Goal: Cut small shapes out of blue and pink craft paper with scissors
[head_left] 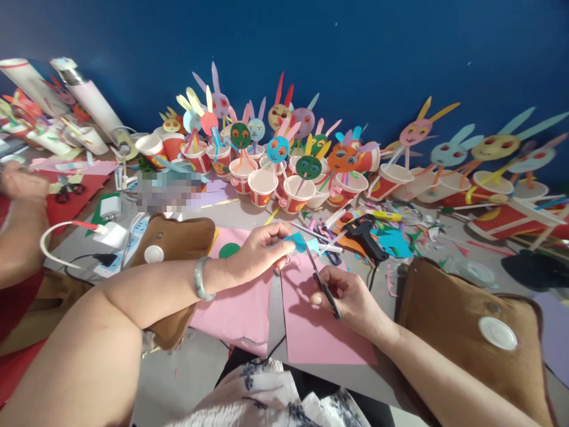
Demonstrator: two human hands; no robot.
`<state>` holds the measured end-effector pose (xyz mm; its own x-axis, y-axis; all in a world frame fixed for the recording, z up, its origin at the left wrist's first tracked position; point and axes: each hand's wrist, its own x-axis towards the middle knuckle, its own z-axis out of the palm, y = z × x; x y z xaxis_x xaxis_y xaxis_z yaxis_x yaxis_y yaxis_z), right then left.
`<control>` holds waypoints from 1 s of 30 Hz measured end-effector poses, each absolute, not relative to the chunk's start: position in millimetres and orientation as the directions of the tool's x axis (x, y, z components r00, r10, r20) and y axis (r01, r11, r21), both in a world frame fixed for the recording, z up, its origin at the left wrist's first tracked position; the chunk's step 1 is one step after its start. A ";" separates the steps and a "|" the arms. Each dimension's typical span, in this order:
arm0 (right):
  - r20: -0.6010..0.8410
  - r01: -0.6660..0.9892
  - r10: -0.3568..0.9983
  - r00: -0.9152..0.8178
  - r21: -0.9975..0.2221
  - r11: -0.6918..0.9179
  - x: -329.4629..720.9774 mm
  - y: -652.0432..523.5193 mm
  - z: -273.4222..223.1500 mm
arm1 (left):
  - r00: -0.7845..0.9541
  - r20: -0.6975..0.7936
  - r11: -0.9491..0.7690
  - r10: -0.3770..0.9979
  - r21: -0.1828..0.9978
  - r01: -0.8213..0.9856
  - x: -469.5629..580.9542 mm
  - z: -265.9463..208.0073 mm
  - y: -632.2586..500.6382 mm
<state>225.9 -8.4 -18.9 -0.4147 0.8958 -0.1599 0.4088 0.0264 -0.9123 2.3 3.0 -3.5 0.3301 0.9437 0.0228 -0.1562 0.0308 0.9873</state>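
Note:
My left hand (262, 252), with a jade-like bangle at the wrist, pinches a small piece of bright blue paper (299, 241) between thumb and fingers. Black-handled scissors (328, 292) are gripped in my right hand (355, 303), and their blades point up and left to the blue paper. Whether the blades are closed on its edge is hard to make out. Both hands are over two pink sheets; the right-hand pink sheet (326, 341) is below the scissors. A green paper circle (229, 250) rests on the left-hand pink sheet (242, 311).
Several red-and-white paper cups (263, 187) with rabbit-faced paper figures line the blue wall. A black glue gun (367, 234) lies among paper scraps. Brown cushion-like pouches (466, 338) flank the pink sheets. Another person's hand (24, 181) is at the left, near scissors (69, 188) and a power strip (137, 231).

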 end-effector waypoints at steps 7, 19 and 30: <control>-0.174 0.410 0.886 -0.430 -0.912 0.020 227.4 -8.5 -21.1 | 0.325 -0.018 0.047 0.946 0.996 -0.080 2.6 4.7 1.8; -0.165 0.432 0.895 -0.414 -0.901 0.034 227.8 -8.8 -23.1 | 0.314 -0.033 0.055 0.949 0.996 -0.063 2.6 4.4 0.9; -0.179 0.415 0.898 -0.402 -0.910 0.005 227.8 -8.1 -27.2 | 0.318 -0.033 0.062 0.947 0.995 -0.081 3.7 2.3 1.8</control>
<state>227.8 -8.1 -27.2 -0.4024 0.8979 -0.1786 0.4147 0.0049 -0.9100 3.7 1.8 2.3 0.3180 0.9475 -0.0332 -0.0811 0.0621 0.9948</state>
